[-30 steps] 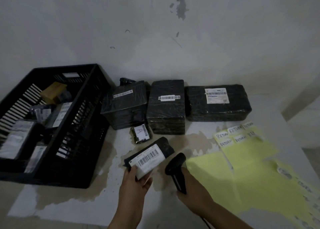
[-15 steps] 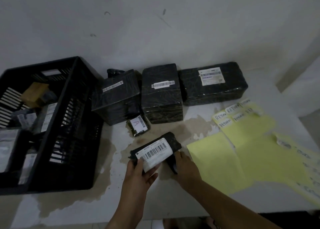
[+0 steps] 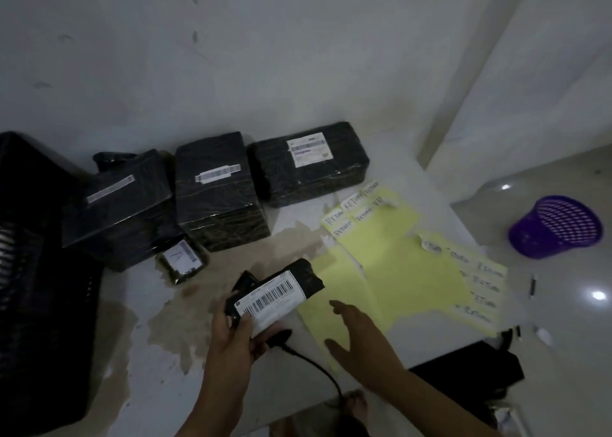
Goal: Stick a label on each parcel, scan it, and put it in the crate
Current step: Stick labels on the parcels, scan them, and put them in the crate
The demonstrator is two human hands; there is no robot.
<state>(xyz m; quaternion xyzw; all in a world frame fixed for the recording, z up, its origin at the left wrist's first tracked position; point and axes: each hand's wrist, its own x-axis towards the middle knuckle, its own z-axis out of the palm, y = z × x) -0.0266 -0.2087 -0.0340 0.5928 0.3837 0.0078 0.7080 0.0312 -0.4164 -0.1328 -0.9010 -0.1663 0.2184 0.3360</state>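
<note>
left hand grips barcoded parcel; right hand empty, fingers spread over label sheets. labelling looks pending. four parcels beyond the hands not yet done, crate far left.

Dim room, scuffed white wall behind, white table with brown stains set against it, glossy pale floor at right catching two light glints, purple mesh bin standing on it.

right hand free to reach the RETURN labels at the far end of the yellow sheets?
Probably yes. The right hand is open and empty over the yellow sheets, and nothing lies between it and the RETURN labels. The left hand holds the parcel off to the side.
</note>
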